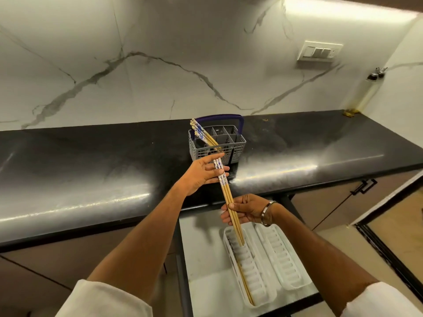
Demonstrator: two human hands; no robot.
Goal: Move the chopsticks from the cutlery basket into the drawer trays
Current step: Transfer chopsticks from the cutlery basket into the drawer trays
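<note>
A grey cutlery basket [231, 148] with a purple handle stands on the black counter. Several wooden chopsticks [203, 133] with blue-and-white tops lean out of its left side. I hold a small bunch of chopsticks [225, 191] upright over the open drawer. My left hand [203, 173] supports their patterned tops with the fingers spread. My right hand [247, 210] pinches the wooden shafts lower down. Their tips hang just above the left white tray [261, 294], where a chopstick [246, 284] lies along its left edge. A second white tray [286, 259] sits to the right.
The black counter [91, 170] runs across the view below a marble wall. The open white drawer [201, 259] sits beneath the counter edge. A cabinet door with a dark handle [364, 187] is on the right. A wall switch plate [319, 52] is mounted high on the right.
</note>
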